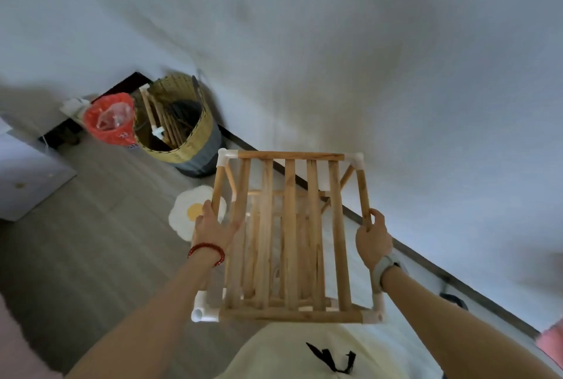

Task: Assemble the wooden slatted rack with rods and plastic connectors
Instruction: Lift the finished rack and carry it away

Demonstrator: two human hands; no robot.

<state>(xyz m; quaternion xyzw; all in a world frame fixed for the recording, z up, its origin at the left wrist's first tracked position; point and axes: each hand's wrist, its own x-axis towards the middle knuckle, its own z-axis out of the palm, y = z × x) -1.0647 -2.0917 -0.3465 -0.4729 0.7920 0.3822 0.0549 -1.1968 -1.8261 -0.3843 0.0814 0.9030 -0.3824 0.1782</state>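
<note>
Rack [289,235] held up in the air in front of the person, top shelf facing the camera: five slats running away from the viewer, framed by side rods and by front and back rods, with a white plastic connector at each corner. Left hand [213,228] grips the left side rod [217,186] about midway, fingers curled round it; right hand [373,237] wraps the right side rod [364,193] at much the same level. A lower tier of slats shows through the gaps, with diagonal rods leading down from the far corners, so the frame looks largely assembled. Judged step: carrying or turning the rack to inspect it or set it down. To do that well, keep both grips level and matched, so neither side twists and levers a rod out of a push-fit joint. The near-left connector [202,310] shows an open socket facing the camera; whether a rod is still due there cannot be told. Check each corner for seating before loading it. Lower it flat, all feet together, onto the wooden floor [100,226] beside the wall. More rods and a connector stand in the woven basket [182,122] in the corner, next to a red bag [111,118]; an egg-shaped mat [190,211] lies below the left hand.
</note>
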